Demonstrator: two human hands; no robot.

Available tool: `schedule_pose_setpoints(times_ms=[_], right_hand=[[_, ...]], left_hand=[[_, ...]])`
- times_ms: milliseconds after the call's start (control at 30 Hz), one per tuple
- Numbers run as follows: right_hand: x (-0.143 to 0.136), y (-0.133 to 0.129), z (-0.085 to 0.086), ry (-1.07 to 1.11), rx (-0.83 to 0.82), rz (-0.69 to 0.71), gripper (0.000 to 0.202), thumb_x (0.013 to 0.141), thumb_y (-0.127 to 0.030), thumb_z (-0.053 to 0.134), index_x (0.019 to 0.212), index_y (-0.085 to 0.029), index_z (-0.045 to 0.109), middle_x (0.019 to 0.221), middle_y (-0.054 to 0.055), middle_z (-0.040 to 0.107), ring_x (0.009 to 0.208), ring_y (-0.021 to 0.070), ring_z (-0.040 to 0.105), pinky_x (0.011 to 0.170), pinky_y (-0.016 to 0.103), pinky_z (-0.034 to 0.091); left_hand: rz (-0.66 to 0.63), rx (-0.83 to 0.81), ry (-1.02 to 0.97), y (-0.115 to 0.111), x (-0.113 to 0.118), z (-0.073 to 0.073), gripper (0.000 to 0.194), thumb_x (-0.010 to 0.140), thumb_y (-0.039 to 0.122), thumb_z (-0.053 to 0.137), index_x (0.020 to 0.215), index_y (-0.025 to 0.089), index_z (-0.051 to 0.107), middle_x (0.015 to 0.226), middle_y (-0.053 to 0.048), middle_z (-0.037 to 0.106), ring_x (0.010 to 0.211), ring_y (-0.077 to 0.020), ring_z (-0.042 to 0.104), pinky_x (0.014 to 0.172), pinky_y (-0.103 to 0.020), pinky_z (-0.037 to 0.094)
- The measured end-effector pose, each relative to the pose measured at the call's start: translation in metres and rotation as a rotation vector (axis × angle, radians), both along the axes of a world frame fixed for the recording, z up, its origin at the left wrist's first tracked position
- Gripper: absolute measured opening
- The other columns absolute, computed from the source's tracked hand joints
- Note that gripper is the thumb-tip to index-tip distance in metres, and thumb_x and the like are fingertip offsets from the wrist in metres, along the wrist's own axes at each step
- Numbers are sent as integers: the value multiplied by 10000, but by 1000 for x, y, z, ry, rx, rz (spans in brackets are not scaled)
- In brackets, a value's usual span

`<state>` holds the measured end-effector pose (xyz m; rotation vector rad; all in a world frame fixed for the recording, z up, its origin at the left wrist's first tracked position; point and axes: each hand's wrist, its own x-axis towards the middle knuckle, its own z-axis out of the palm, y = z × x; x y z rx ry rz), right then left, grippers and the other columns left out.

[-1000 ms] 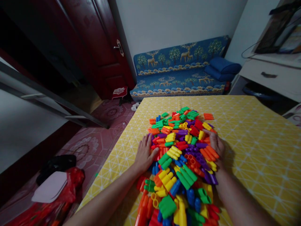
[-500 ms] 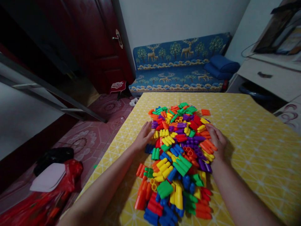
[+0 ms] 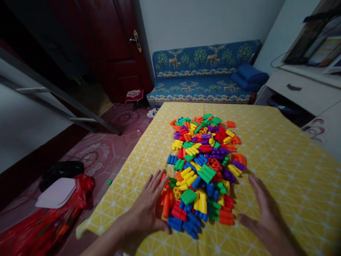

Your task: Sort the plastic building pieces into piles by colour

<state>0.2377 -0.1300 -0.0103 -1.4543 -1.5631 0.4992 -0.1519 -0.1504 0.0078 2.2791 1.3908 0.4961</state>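
Observation:
A long heap of plastic building pieces [image 3: 206, 174] in green, yellow, red, blue, orange and purple lies down the middle of the table. My left hand [image 3: 146, 208] is at the near left side of the heap, fingers spread, thumb beside some blue pieces [image 3: 191, 224] and fingertips by orange ones [image 3: 167, 204]. Across from it, my right hand [image 3: 263, 213] is at the near right, thumb and fingers apart, close to the green and orange pieces [image 3: 225, 216]. Neither hand holds a piece.
A yellow patterned cloth [image 3: 287, 149] covers the table. Beyond it stands a blue sofa [image 3: 191, 83], with a small red stool [image 3: 134, 95] to its left. Red plastic bags [image 3: 39, 222] and a pale lid-like thing [image 3: 56, 193] lie on the floor at left. A white drawer unit [image 3: 310, 92] stands at right.
Both hands have come back from the heap's middle to its near end, the right one a little out to the side. Some pieces along the heap's right edge have shifted.

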Motion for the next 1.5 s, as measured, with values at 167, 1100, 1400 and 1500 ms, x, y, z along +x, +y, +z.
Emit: schedule_pose_setpoints(times_ms=[167,1100,1400,1500], right_hand=[[-48,-45,-3,-423,22,197,1323,454,-402,927,1559,-325,204,1638,93,-10,1434,539,16,1029,803,274],[-76,168,79,-258,267,267,351,943,-412,541,1234,-251,653,1460,91,497,1344,272,474,1113,476,400],[53,278,24,-113,-37,-268,582,895,-596,448,1221,-149,629,1335,190,587,1278,329,519,1095,520,371],[50,300,6,-52,-159,-273,664,917,-626,367,1309,-132,575,1397,204,537,1319,329,486,1102,508,361]], left_hand=[[36,69,-65,6,35,-5,1385,488,765,762,1554,384,-37,1647,-88,-50,1483,-440,23,1162,-670,181],[68,186,-466,211,94,53,606,806,507,694,1344,253,582,1385,-115,576,1327,-313,476,1133,-478,348],[499,100,-637,237,41,-13,591,931,581,436,1344,181,569,1422,-129,548,1343,-274,476,1157,-454,322],[452,151,-514,236,44,-22,587,932,581,427,1345,191,575,1424,-133,545,1358,-280,460,1169,-479,289]])
